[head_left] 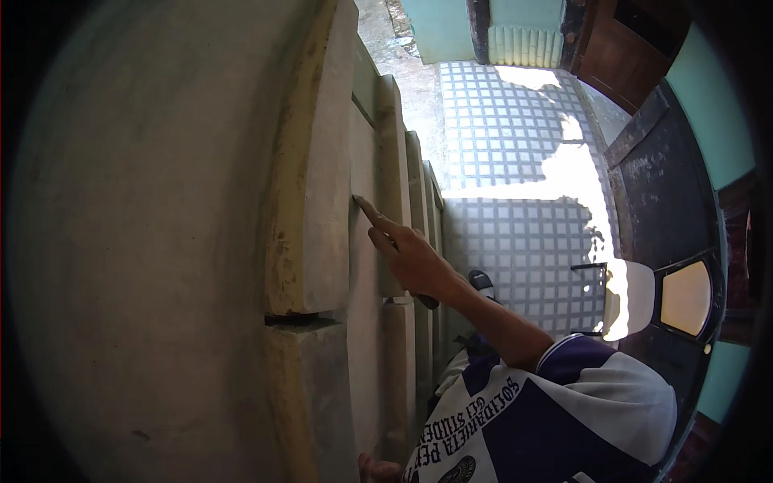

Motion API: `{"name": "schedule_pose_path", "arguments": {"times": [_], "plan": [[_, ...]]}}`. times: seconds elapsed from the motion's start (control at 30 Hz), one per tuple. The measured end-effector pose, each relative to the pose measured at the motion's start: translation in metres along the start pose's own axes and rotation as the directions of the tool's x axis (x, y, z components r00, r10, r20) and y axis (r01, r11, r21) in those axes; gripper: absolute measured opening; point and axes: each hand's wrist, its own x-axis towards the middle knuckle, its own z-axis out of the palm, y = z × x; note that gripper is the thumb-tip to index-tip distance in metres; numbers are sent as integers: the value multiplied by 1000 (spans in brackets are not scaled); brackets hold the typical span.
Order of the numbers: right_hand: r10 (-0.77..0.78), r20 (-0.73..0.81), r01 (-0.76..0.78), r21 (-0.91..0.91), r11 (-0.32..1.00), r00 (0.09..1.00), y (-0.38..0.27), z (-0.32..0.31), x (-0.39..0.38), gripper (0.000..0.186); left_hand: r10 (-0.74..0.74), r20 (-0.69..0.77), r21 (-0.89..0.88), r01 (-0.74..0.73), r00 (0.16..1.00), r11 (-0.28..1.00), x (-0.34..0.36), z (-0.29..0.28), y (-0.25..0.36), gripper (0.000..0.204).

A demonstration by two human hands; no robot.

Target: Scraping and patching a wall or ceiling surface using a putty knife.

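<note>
My right hand [411,256] is closed round a slim tool whose dark handle end [427,302] sticks out below the palm. Its index finger is stretched along the tool toward a recessed pale strip [364,266] between two raised slabs. The finger covers most of the tool, so its exact kind does not show. A thick, plaster-like slab [310,177] with a yellowish edge lies left of the fingertip. Below it, past a dark gap, is a second slab [314,394]. Only part of my left hand [380,469] shows at the lower edge, beside the lower slab; its fingers are mostly cut off.
More raised ledges [394,161] step down toward a checkered tile floor [515,233] with bright sun patches. A dark sandal [481,282] is on the floor. At the right are a pale chair [632,298] and a dark panel [664,177]. A brown door [624,48] is at the top right.
</note>
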Motion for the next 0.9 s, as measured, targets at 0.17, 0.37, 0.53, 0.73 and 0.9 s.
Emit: {"name": "schedule_pose_path", "arguments": {"times": [0.17,0.37,0.53,0.73,0.9], "plan": [[-323,-188,304,-126,944,927,19,2,4,53,80,-72,114,-71,994,991,0,-7,5,28],[88,39,-88,-2,996,995,-14,-24,24,53,183,-182,267,-130,966,955,8,3,7,25],[15,29,-14,-10,1000,999,-6,-27,27,53,284,-246,392,-173,927,904,22,4,10,23],[138,59,-136,-30,990,989,-29,-39,43,52,407,-305,535,-199,861,821,47,12,13,23],[13,61,-13,-4,1000,998,-8,-33,32,52,519,-318,654,-213,794,726,81,11,24,23]]}}
